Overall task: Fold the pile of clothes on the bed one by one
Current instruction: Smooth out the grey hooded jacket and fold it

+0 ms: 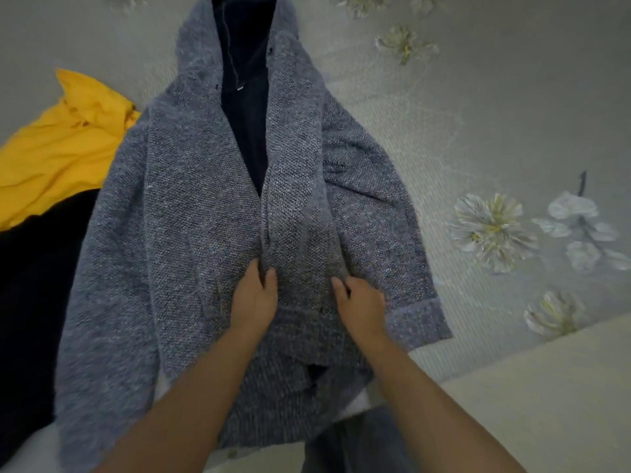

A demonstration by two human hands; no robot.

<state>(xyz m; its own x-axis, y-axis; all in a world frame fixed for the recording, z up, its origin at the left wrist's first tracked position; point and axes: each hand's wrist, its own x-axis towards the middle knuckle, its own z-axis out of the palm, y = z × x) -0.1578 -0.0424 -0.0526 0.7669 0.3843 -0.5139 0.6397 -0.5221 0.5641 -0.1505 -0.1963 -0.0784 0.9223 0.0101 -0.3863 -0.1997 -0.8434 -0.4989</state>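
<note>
Pinching the front edges of a grey hooded cardigan (205,213) spread flat on the bed (478,114), the left hand (256,295) and right hand (362,302) each grip knit fabric, seemingly to square it for folding.

cardigan (191,206) hood cut off at top edge; black garment (30,302) cropped left; both hands' fingertips buried in knit.

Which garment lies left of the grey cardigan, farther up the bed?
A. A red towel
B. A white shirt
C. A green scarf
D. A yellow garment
D: a crumpled yellow garment lies on the bed at the left edge of the grey cardigan, above a black garment, while both hands grip the cardigan's front.
</note>
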